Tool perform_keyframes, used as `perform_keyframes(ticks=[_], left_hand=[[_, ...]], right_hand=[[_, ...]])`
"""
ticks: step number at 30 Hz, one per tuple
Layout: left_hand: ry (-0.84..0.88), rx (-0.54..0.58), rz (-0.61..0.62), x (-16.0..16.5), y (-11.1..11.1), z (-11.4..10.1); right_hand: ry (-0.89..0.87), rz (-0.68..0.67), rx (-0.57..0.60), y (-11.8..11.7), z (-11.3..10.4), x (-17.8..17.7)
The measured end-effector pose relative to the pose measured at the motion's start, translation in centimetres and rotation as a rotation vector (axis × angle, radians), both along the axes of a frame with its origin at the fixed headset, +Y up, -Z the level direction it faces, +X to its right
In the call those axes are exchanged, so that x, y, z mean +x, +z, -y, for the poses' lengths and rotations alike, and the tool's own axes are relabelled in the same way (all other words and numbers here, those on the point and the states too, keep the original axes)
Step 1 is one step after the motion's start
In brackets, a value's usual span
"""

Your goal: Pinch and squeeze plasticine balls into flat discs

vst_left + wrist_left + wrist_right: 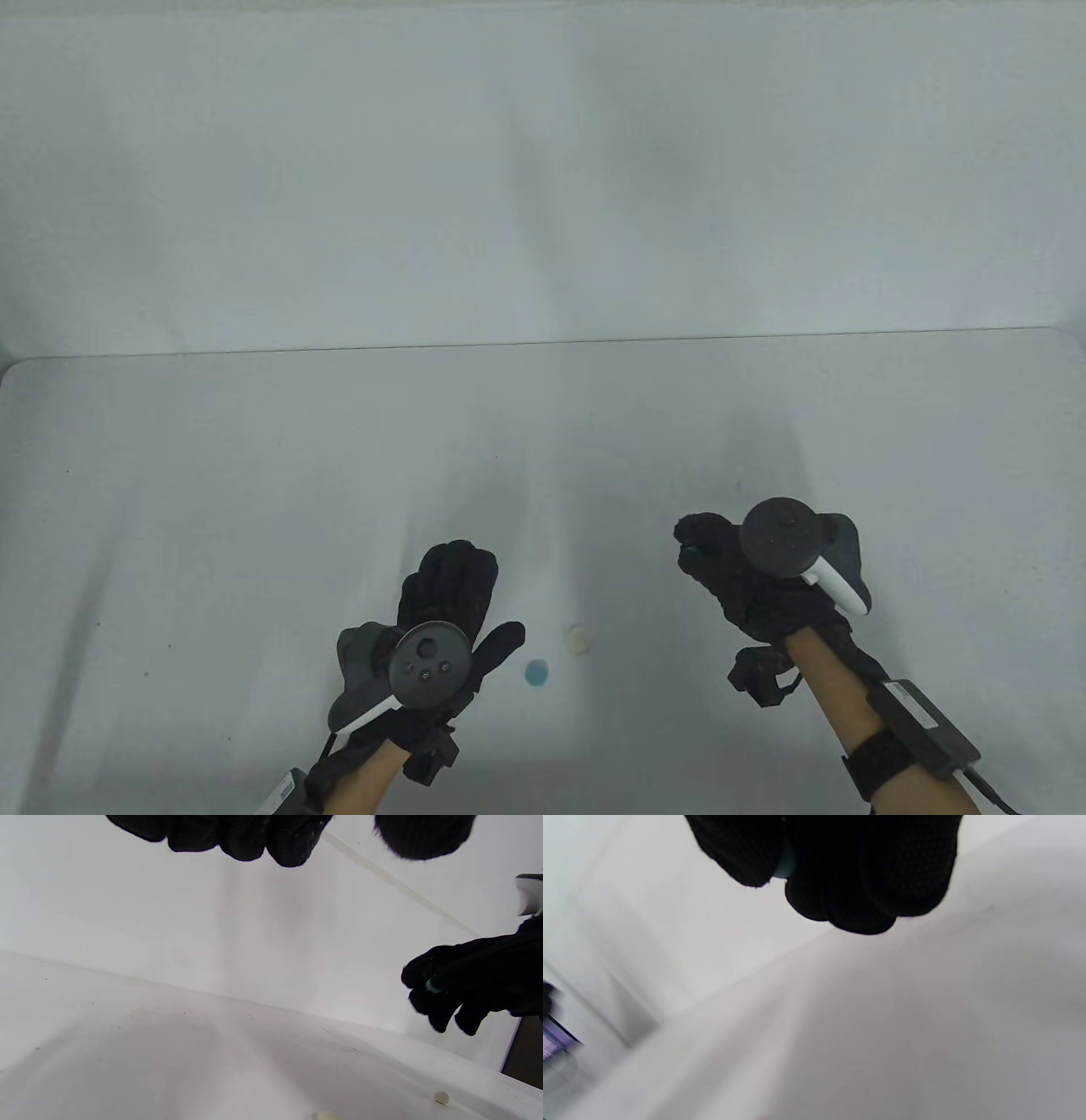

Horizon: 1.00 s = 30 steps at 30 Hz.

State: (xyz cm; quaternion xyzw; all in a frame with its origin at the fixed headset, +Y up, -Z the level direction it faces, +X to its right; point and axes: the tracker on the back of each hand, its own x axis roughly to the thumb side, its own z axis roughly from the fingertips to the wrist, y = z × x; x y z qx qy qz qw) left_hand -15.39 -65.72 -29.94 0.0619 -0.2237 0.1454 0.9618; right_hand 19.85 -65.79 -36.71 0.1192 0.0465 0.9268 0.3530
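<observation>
My right hand is raised above the table and pinches a small teal plasticine piece between thumb and fingers. The piece also shows in the right wrist view and in the left wrist view. A flat blue disc and a flat cream disc lie on the white table between my hands. My left hand is spread open, palm down, empty, just left of the blue disc. A cream piece lies on the table in the left wrist view.
The white table ends at a white back wall; its far edge runs across the middle of the table view. The left wrist view shows a second pale piece at its bottom edge.
</observation>
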Motion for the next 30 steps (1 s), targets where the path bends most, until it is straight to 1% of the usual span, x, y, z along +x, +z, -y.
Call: perform_keyframes(ticks=[2, 4, 5, 10, 16, 18, 24, 25, 27, 28, 30], left_hand=[[-0.002, 0.000, -0.002, 0.0, 0.0, 0.0], [-0.001, 0.003, -0.004, 0.0, 0.0, 0.0], [0.000, 0.002, -0.003, 0.0, 0.0, 0.0], [0.000, -0.001, -0.005, -0.1, 0.0, 0.1], [-0.002, -0.007, -0.008, -0.1, 0.0, 0.1], [0.000, -0.012, -0.009, -0.1, 0.0, 0.2], [0.003, -0.016, -0.013, -0.2, -0.1, 0.2], [0.002, -0.016, -0.016, -0.2, -0.1, 0.2], [0.000, -0.015, -0.019, -0.2, -0.2, 0.2], [0.002, -0.019, -0.019, -0.3, -0.2, 0.2], [0.003, -0.024, -0.021, -0.3, -0.3, 0.3]], right_hand=[[-0.141, -0.001, -0.027, 0.8, -0.3, 0.6], [-0.310, -0.041, -0.099, 1.7, -0.2, 1.2], [-0.391, -0.059, -0.136, 2.1, 0.0, 1.3], [-0.649, -0.115, -0.255, 3.9, 1.7, 1.4], [-0.746, -0.140, -0.345, 4.9, 3.5, 0.5], [-0.748, -0.153, -0.365, 5.0, 3.9, 0.2], [-0.695, -0.139, -0.326, 5.1, 4.0, 0.0], [-0.683, -0.121, -0.302, 5.1, 4.0, 0.1], [-0.697, -0.099, -0.295, 5.2, 4.0, 0.1], [-0.697, -0.058, -0.276, 5.3, 4.0, 0.1], [-0.672, -0.029, -0.263, 5.2, 4.2, 0.3]])
